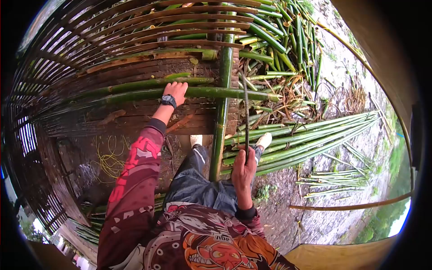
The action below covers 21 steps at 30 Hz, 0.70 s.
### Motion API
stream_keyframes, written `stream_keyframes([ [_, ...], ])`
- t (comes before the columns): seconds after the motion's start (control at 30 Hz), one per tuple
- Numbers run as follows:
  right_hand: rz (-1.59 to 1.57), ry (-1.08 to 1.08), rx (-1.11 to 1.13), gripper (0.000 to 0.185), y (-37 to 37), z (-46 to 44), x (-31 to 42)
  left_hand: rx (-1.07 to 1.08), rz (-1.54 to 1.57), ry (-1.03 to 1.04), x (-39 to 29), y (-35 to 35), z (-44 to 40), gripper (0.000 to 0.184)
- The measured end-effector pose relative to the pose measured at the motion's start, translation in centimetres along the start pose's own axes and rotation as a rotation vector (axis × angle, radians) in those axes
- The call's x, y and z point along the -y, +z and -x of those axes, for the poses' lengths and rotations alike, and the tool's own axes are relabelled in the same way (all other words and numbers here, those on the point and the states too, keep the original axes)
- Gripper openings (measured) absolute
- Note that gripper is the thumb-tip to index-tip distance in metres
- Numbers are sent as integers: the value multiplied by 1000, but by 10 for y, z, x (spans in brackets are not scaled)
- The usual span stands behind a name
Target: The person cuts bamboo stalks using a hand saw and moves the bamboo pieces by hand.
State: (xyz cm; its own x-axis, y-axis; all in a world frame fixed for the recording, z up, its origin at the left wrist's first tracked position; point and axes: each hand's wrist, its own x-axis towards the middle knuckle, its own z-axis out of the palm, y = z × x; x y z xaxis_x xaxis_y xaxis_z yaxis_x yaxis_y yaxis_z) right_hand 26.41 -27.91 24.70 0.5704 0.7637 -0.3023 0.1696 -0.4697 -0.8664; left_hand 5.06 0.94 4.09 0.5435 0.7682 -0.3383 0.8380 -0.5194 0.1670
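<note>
My left hand (176, 92), with a watch at the wrist, is closed over a green bamboo pole (225, 92). This pole lies across a thicker bamboo beam (223, 112), and its cut end sticks out to the right. A second green pole (144, 83) lies just behind it. In my right hand (244, 171) is a long, thin, dark blade, apparently a machete (246, 108), pointing away from me and seen nearly edge-on. Its handle is hidden by my fingers. The blade passes over the held pole near its right end; whether they touch, I cannot tell.
A slatted bamboo platform (189, 118) lies under the poles, with a slatted wall (58, 54) at left. Cut bamboo (270, 40) is heaped at the back right. Long poles (310, 139) lie bundled beside my foot. Yellow cord (110, 159) lies on the ground.
</note>
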Motion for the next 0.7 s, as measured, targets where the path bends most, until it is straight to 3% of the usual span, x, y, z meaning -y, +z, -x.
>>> stream_keyframes([
  [0.1,-90,133,-1,25,27,-10,-10,10,-20,92,9,3,-8,47],
  [0.23,88,55,48,28,57,-28,-15,64,19,71,11,-2,-9,49],
  [0.33,97,-6,12,29,74,-34,-4,42,26,72,9,-7,-11,37],
  [0.7,135,23,9,27,73,-20,-12,108,-5,61,6,-12,-9,50],
])
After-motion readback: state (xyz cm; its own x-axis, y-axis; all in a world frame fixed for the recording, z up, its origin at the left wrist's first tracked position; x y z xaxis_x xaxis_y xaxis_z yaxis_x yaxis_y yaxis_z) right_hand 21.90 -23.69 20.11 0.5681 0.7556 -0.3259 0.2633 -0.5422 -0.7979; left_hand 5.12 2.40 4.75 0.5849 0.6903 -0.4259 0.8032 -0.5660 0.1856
